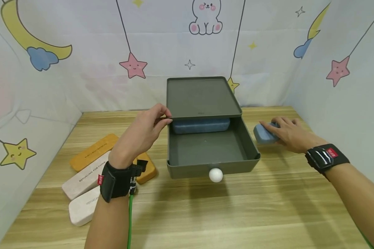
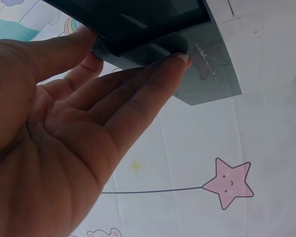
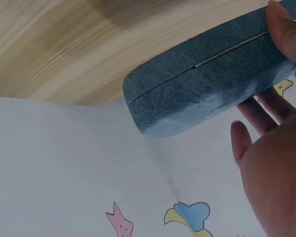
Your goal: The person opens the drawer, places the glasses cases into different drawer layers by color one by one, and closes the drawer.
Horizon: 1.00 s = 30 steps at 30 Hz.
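Left hand (image 1: 141, 131): nearly closed, pinching box (image 1: 190, 171)
Right hand (image 1: 290, 134): half-curled, gripping case (image 1: 263, 135)
Box: you're probably loading; lift case in

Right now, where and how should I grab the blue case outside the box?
I'd grip the blue case across its narrow width, from the right like the right hand: it's long with rounded edges, so one hand should fit round it.
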Motion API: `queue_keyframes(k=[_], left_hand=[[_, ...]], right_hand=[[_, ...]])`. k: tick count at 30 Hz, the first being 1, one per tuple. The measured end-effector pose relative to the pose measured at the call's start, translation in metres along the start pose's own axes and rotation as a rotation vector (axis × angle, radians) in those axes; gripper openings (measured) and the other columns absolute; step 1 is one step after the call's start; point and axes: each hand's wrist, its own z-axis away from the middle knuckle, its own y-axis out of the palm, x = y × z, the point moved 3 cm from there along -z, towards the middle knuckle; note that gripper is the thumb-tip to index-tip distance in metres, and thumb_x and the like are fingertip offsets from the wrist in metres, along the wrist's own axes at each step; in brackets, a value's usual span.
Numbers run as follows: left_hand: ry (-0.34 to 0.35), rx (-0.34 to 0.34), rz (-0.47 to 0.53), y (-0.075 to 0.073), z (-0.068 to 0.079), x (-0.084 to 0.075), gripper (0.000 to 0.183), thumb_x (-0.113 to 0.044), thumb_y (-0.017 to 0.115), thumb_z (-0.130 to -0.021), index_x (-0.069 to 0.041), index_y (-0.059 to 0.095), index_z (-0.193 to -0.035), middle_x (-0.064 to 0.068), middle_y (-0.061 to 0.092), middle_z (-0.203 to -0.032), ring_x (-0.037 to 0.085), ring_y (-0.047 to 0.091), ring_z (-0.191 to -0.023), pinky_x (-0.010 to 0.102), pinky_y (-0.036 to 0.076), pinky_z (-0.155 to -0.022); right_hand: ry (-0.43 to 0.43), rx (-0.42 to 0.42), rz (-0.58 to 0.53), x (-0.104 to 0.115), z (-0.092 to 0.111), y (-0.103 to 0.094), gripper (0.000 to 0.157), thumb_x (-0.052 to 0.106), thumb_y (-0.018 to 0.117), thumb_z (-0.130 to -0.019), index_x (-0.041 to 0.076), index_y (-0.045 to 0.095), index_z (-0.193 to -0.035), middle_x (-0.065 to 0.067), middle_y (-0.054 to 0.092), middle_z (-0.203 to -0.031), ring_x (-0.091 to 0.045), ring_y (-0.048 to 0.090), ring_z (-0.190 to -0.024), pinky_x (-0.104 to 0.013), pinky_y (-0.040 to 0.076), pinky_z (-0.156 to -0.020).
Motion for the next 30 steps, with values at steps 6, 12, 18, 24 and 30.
queue_keyframes(k=[6,12,18,24,30], left_hand=[[-0.002,0.002,0.001,0.0,0.001,0.0,0.016,-0.027,0.048,-0.101,-0.016,0.051,-0.112,0.005,0.051,-0.077,0.018,0.04,-0.063,0.034,0.038,-0.06],[0.003,0.0,-0.004,-0.001,0.0,-0.001,0.015,-0.026,0.048,-0.101,-0.016,0.051,-0.112,0.005,0.05,-0.077,0.019,0.041,-0.064,0.034,0.038,-0.061],[0.003,0.003,-0.005,-0.001,0.0,0.0,0.016,-0.027,0.048,-0.101,-0.016,0.051,-0.112,0.002,0.055,-0.082,0.019,0.042,-0.065,0.034,0.039,-0.062],[0.0,0.005,-0.004,-0.002,0.0,0.0,0.017,-0.027,0.047,-0.102,-0.015,0.051,-0.112,0.001,0.058,-0.09,0.019,0.043,-0.065,0.035,0.039,-0.062],[0.004,0.004,-0.004,-0.002,0.0,0.0,0.017,-0.027,0.047,-0.101,-0.014,0.051,-0.112,0.003,0.056,-0.085,0.019,0.042,-0.065,0.035,0.038,-0.062]], right_hand=[[0.021,0.038,0.021,0.002,0.006,-0.007,0.083,0.017,0.08,-0.077,0.008,0.036,-0.148,-0.023,0.047,-0.121,-0.041,0.044,-0.109,-0.056,0.04,-0.073],[0.025,0.014,-0.03,0.005,0.011,-0.016,0.083,0.019,0.082,-0.074,0.008,0.041,-0.145,-0.02,0.048,-0.117,-0.038,0.044,-0.108,-0.057,0.038,-0.076],[0.001,-0.031,-0.07,0.009,0.013,-0.022,0.082,0.023,0.086,-0.07,0.009,0.047,-0.141,-0.015,0.05,-0.11,-0.036,0.045,-0.106,-0.056,0.035,-0.078],[-0.036,-0.07,-0.116,0.011,0.015,-0.028,0.086,0.023,0.087,-0.065,0.01,0.048,-0.141,-0.013,0.051,-0.105,-0.033,0.045,-0.104,-0.055,0.033,-0.081],[-0.016,-0.072,-0.141,0.009,0.017,-0.029,0.088,0.027,0.089,-0.061,0.01,0.052,-0.139,-0.01,0.052,-0.101,-0.028,0.047,-0.098,-0.054,0.033,-0.084]])
